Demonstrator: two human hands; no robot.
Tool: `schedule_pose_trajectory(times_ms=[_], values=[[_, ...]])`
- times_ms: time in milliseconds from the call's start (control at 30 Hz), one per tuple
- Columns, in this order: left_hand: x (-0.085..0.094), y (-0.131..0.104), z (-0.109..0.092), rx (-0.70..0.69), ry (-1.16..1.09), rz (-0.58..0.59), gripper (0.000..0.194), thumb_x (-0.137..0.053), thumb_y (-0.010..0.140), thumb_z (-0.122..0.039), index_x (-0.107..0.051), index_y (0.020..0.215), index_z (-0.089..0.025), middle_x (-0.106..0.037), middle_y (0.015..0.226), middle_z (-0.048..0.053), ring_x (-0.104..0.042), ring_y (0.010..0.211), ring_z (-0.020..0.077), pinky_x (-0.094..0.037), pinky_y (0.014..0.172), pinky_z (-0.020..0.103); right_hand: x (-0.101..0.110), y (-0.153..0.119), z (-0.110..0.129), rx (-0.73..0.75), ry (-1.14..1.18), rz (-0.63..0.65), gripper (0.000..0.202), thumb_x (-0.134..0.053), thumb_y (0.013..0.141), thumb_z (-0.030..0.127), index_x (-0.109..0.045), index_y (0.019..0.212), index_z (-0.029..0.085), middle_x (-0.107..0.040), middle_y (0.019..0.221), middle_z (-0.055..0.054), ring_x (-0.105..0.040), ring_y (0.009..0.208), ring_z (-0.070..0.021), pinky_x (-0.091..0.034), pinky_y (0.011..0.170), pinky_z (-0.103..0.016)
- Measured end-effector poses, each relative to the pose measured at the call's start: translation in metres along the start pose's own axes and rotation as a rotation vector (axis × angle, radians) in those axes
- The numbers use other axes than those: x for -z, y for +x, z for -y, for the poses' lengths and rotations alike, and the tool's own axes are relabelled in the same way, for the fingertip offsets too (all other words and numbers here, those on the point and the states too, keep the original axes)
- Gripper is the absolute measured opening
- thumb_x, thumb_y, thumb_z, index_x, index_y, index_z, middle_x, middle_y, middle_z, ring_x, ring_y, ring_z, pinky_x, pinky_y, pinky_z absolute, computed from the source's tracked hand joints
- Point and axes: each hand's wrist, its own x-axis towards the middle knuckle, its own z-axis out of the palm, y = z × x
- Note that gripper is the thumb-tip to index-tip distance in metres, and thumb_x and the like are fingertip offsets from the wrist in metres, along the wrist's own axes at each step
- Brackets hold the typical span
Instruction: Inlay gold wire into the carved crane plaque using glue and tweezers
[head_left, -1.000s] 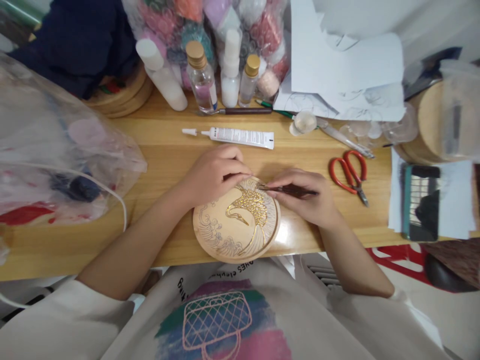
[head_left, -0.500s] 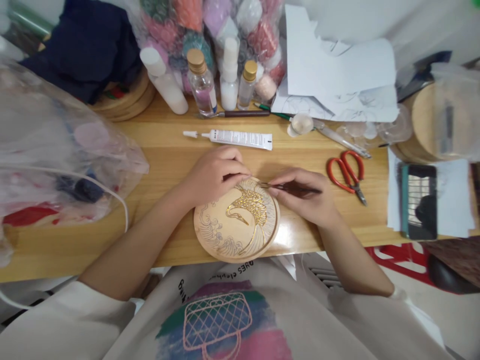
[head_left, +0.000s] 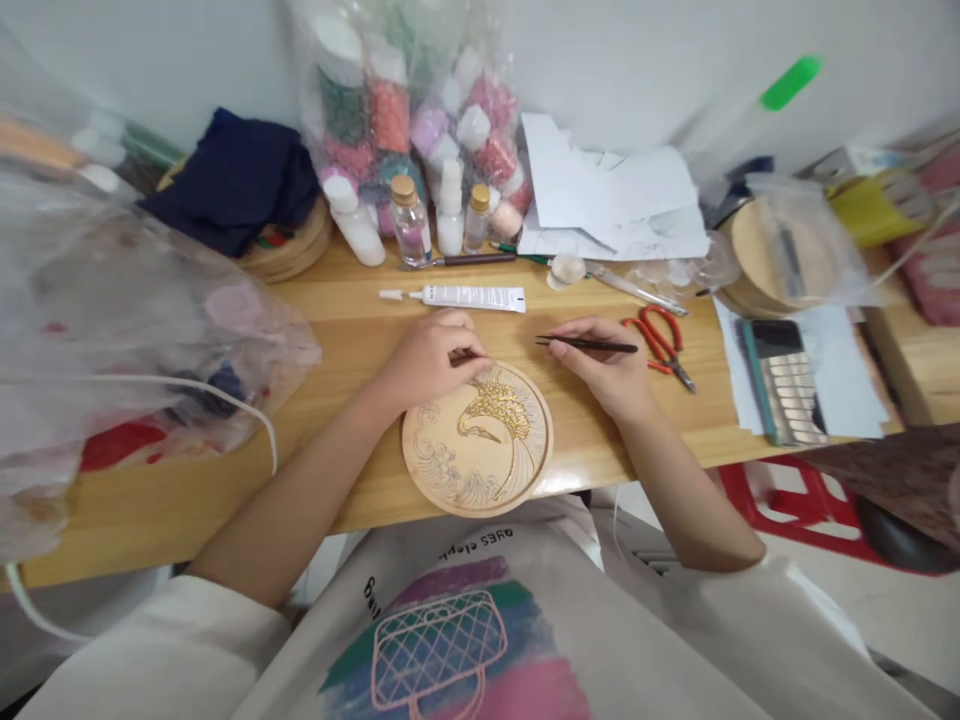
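A round wooden board (head_left: 442, 490) lies near the table's front edge, bearing a drawn design of waves and flowers and a crane (head_left: 504, 408) outlined in gold lines. My left hand (head_left: 435, 358) rests at the board's upper left rim, thumb and fingers pinched together; whatever they hold is too small to make out. To the right, my right hand (head_left: 607, 370) grips dark tweezers (head_left: 600, 345) whose tips point left, slightly parted, above the table and off the board. Nothing visible sits between the tips.
Behind the board lies a white glue tube (head_left: 476, 297) with its cap beside the nozzle. Red-handled pliers (head_left: 660, 345) are right of my right hand, then a phone (head_left: 787, 385) on papers. Bottles (head_left: 411, 225) and bagged jars stand at the back; a plastic bag (head_left: 150, 330) fills the left.
My right hand has drawn the tweezers away from the board's upper edge, up and off its rim. My left hand keeps its place on the rim. The view has shifted, showing more wall.
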Motion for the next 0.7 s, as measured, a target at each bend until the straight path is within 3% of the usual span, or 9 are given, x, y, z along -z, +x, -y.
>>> schedule_pose_trajectory(times_ms=[100, 200, 367, 500, 700], values=[[0.000, 0.000, 0.001, -0.022, 0.052, -0.015, 0.012, -0.071, 0.084, -0.021, -0.069, 0.073, -0.017, -0.064, 0.077, 0.000, -0.060, 0.074, 0.0126, -0.047, 0.070, 0.027, -0.002, -0.002, -0.001, -0.008, 0.019, -0.034, 0.027, -0.084, 0.070, 0.043, -0.073, 0.080, 0.022, -0.076, 0.077, -0.002, -0.071, 0.071, -0.0149, -0.061, 0.074, -0.031], [0.005, -0.001, -0.003, -0.055, 0.146, 0.013, 0.010, -0.063, 0.090, -0.021, -0.071, 0.084, -0.017, -0.067, 0.082, 0.002, -0.061, 0.077, 0.0139, -0.049, 0.072, 0.028, -0.005, -0.002, -0.004, -0.001, 0.016, -0.037, 0.025, -0.084, 0.069, 0.042, -0.073, 0.079, 0.021, -0.076, 0.078, -0.002, -0.071, 0.072, -0.0150, -0.061, 0.072, -0.030], [0.014, -0.021, -0.029, -0.138, 0.480, 0.084, 0.024, -0.046, 0.099, -0.027, -0.067, 0.105, -0.015, -0.069, 0.103, 0.009, -0.063, 0.095, 0.0209, -0.052, 0.086, 0.037, -0.008, 0.000, -0.007, 0.061, -0.002, -0.037, 0.021, -0.083, 0.071, 0.037, -0.073, 0.078, 0.020, -0.076, 0.077, -0.002, -0.071, 0.071, -0.0143, -0.060, 0.068, -0.028], [0.006, -0.044, -0.052, -0.144, 0.532, 0.073, 0.036, -0.049, 0.099, -0.036, -0.059, 0.123, -0.012, -0.062, 0.126, 0.017, -0.056, 0.120, 0.0305, -0.049, 0.099, 0.048, -0.007, -0.002, -0.003, 0.092, 0.019, -0.014, 0.015, -0.082, 0.072, 0.031, -0.073, 0.078, 0.020, -0.076, 0.077, -0.001, -0.071, 0.070, -0.0129, -0.059, 0.066, -0.025], [-0.006, -0.054, -0.062, -0.108, 0.526, 0.067, 0.043, -0.052, 0.096, -0.038, -0.057, 0.126, -0.008, -0.057, 0.132, 0.022, -0.052, 0.128, 0.0358, -0.046, 0.106, 0.055, -0.014, -0.024, 0.008, 0.044, 0.110, 0.025, 0.014, -0.078, 0.076, 0.019, -0.073, 0.089, 0.022, -0.078, 0.087, 0.000, -0.073, 0.081, -0.0120, -0.060, 0.076, -0.024]])
